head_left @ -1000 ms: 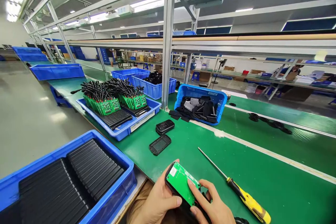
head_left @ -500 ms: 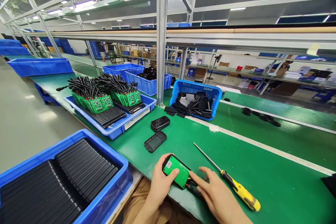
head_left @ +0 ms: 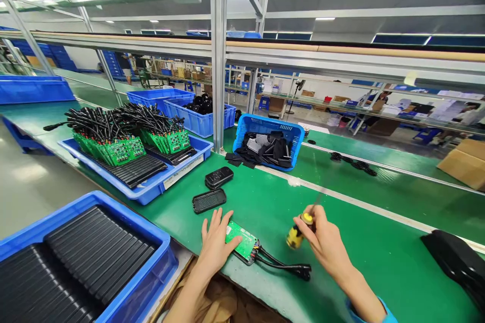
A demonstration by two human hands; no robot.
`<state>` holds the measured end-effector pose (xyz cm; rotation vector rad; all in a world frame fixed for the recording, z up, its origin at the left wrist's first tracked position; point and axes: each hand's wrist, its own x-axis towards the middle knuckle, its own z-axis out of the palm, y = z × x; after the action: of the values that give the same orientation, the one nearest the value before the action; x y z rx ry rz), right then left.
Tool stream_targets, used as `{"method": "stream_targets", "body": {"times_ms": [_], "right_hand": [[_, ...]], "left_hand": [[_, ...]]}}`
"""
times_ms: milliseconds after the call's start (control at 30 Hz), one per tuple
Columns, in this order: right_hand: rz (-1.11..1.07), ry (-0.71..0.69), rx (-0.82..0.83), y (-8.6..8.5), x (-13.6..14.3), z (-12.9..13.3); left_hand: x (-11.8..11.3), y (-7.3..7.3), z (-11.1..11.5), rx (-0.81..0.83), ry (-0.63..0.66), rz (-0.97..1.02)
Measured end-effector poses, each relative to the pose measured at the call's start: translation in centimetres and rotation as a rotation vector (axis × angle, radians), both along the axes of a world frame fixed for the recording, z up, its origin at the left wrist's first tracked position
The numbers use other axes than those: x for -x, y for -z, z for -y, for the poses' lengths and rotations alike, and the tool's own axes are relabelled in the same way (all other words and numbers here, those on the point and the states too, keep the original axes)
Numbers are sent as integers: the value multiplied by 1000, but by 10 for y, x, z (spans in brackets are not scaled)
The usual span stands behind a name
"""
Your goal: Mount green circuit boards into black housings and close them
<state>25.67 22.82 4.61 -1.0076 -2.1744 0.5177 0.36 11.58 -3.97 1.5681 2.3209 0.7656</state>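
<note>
A green circuit board (head_left: 246,243) sits in a black case half near the bench's front edge. My left hand (head_left: 214,245) lies with fingers spread at the board's left end, its thumb resting over the board. Black cables (head_left: 278,263) run rightward from the board, with red and yellow wires at their root. My right hand (head_left: 329,242) is closed around a yellow and black screwdriver (head_left: 294,237), raised over the bench; motion blurs it and its shaft. Behind the board lie a ribbed black case half (head_left: 209,201) and a closed black case (head_left: 219,177).
A blue tray (head_left: 142,194) of wired boards stands to the left. Nearer is a blue bin (head_left: 166,242) of ribbed black parts. A blue basket (head_left: 297,149) of black pieces sits behind. A glossy black object (head_left: 454,257) lies at right, a cardboard box (head_left: 464,161) beyond.
My right hand has left the cables and picked the screwdriver up from the bench. The board in its case now lies on the bench under my spread left hand. My view has shifted rightward.
</note>
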Motion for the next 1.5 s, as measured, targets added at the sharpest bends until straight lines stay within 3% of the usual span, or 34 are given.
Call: {"method": "stream_targets", "body": {"times_ms": [100, 267, 433, 500, 600, 667, 767, 867, 1000, 1133, 1233, 1300, 1400, 1500], "right_hand": [[-235, -16, 1, -12, 28, 13], [-66, -211, -29, 10, 66, 14], [-121, -270, -42, 3, 67, 28], [-161, -385, -70, 3, 66, 42], [-43, -564, -82, 12, 69, 57], [37, -493, -64, 15, 68, 55], [175, -172, -160, 13, 57, 30], [553, 107, -239, 17, 32, -7], [782, 167, -115, 36, -1, -40], [737, 157, -86, 35, -5, -26], [565, -54, -68, 24, 10, 8], [444, -208, -54, 27, 22, 32], [269, -315, -79, 54, 34, 54], [29, -352, -11, 84, 46, 62]], "left_hand": [[-1, -5, 0, 30, -3, 4], [-2, -7, 0, 27, -5, -13], [-2, -4, 1, 11, -10, -26], [-2, -3, 1, -8, -14, -40], [-2, 1, 2, -48, -25, -55], [-2, 5, 4, -90, -29, -57], [-2, 10, 6, -168, -19, -49], [-3, 11, 8, -243, -9, -17], [-5, 6, 9, -340, -19, 97], [-9, 3, 12, -459, -36, 276], [-15, -2, 15, -526, -79, 375], [-22, -7, 18, -567, -117, 471], [-38, -14, 25, -668, -148, 739], [-53, -11, 31, -767, -98, 1149]]}}
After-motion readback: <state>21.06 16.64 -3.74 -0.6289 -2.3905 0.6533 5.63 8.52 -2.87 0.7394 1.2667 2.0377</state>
